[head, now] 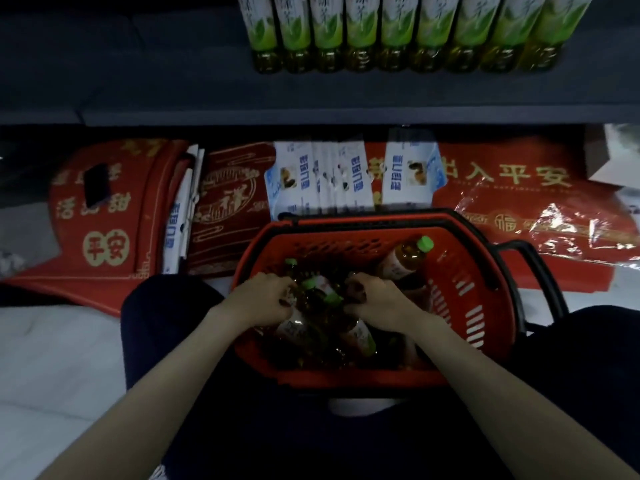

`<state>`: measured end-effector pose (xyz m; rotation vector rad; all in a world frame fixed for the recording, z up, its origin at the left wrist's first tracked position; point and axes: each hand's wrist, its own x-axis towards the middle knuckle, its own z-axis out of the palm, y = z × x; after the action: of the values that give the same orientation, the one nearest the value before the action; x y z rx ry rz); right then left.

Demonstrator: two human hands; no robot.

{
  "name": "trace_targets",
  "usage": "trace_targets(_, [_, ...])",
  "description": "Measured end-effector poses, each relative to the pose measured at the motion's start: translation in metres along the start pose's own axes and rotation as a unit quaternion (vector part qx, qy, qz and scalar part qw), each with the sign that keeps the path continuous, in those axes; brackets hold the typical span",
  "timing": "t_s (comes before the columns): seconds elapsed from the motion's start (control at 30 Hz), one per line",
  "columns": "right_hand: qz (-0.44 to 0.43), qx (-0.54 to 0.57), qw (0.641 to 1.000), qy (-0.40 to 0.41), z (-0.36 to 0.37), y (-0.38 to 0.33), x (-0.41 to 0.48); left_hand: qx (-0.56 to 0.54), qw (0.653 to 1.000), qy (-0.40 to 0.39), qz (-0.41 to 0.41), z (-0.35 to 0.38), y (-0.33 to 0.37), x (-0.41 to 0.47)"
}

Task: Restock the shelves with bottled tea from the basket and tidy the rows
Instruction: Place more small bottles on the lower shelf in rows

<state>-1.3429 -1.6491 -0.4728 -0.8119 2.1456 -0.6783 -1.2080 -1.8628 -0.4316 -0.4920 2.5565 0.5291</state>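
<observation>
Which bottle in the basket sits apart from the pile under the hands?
The bottle leaning in the red basket's far right corner, green cap up; the piled bottles lie under the left hand and right hand.

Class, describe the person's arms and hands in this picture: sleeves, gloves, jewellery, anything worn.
Both forearms are bare as far as the frame shows, with no sleeves in view. The left hand and right hand wear no gloves; no watch, bracelet or ring shows, though the light is dim.
</observation>
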Motion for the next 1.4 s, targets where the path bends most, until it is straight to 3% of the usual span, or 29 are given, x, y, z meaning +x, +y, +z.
trace_targets(0.07, [0.027, -0.01, 0.998, -0.055, 0.007, 0.012, 0.01, 0.076, 0.994, -0.074, -0.002, 0.0, -0.006, 0.008])
trace_targets(0.27, [0.037, -0.008, 0.997, -0.067, 0.019, 0.035, 0.021, 0.102, 0.982, -0.161, -0.015, 0.002, -0.009, 0.034])
trace_targets(0.57, [0.025, -0.016, 0.997, -0.071, 0.044, 0.054, 0.028, 0.112, 0.972, -0.202, -0.029, -0.006, -0.007, 0.047])
trace_targets(0.77, [0.018, -0.04, 0.997, -0.064, 0.045, 0.056, 0.029, -0.014, 0.993, -0.116, 0.017, -0.015, -0.01, 0.044])
trace_targets(0.93, [0.015, 0.017, 1.0, -0.016, 0.035, 0.06, 0.03, -0.136, 0.989, -0.031, 0.043, -0.006, 0.001, 0.047])
trace_targets(1.1, [-0.034, 0.146, 0.988, 0.027, 0.019, 0.051, 0.026, -0.3, 0.954, -0.007, 0.021, 0.013, 0.003, 0.051])
trace_targets(1.4, [0.0, 0.282, 0.959, 0.022, 0.008, 0.043, 0.026, -0.468, 0.882, 0.052, -0.03, 0.032, 0.01, 0.051])
